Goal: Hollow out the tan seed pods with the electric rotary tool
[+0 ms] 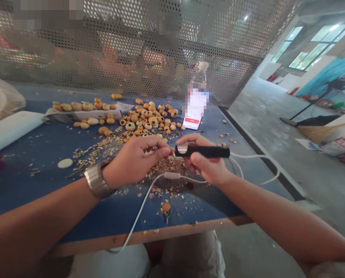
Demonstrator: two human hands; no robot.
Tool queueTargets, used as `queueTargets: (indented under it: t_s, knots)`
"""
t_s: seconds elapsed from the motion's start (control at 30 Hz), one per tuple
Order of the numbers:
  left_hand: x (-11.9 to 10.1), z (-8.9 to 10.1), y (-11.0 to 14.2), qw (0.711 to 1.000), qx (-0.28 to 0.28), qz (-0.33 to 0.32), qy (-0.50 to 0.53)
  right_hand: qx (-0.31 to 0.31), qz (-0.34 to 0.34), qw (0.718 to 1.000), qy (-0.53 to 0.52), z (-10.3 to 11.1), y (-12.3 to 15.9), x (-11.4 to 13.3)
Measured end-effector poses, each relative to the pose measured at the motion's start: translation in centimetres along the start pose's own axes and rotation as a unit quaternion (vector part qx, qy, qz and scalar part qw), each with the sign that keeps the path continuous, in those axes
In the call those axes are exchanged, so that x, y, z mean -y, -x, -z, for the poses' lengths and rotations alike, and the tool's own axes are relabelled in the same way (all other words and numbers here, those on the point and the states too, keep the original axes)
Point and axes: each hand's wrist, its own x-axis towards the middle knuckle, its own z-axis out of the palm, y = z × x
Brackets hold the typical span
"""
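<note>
My right hand grips a black cylindrical electric carving pen, and its white cable runs across the table and off its front edge. My left hand is curled just left of the pen's tip, pinching a small piece that its fingers mostly hide. A metal wristwatch sits on that wrist. Beyond my hands lies a heap of hollowed tan-orange beads. Shavings and crumbs are scattered beneath my hands.
The blue table has a wooden front edge, and its right edge drops to a concrete floor. A smartphone, a plastic bottle, and a cardboard tray of larger beads stand on it. A perforated metal screen rises behind.
</note>
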Motion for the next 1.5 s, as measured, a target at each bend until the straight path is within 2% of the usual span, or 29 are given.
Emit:
queueTargets:
  t_s: [0.07, 0.17, 0.3, 0.43, 0.67, 0.87, 1.13, 1.5]
  knots:
    - [0.2, -0.5, 0.3, 0.999, 0.014, -0.027, -0.012, -0.023, -0.014, 0.998, -0.050, 0.3, 0.0, 0.0]
    - [0.4, -0.8, 0.5, 0.996, 0.032, -0.076, -0.042, -0.050, -0.027, 0.997, -0.054, 0.6, 0.1, -0.1]
    - [0.8, -0.1, 0.3, 0.985, 0.046, -0.128, -0.105, -0.103, -0.072, 0.986, -0.108, 1.0, -0.2, -0.5]
    - [1.7, 0.8, -0.1, 0.977, 0.068, -0.145, -0.144, -0.135, -0.120, 0.967, -0.181, 1.7, -0.9, -0.5]
    - [2.1, 0.1, -0.1, 0.973, 0.075, -0.147, -0.160, -0.098, -0.133, 0.966, -0.200, 2.6, -1.7, -0.7]
    - [1.7, -0.5, 0.3, 0.977, 0.066, -0.135, -0.152, -0.092, -0.167, 0.959, -0.209, 2.1, -1.2, -0.8]
    - [1.7, -0.7, 0.6, 0.978, 0.077, -0.140, -0.131, -0.067, -0.125, 0.971, -0.194, 1.6, -0.7, -1.1]
    - [1.2, -0.7, 0.9, 0.975, 0.102, -0.142, -0.134, -0.027, -0.128, 0.970, -0.205, 1.4, -0.3, -1.2]
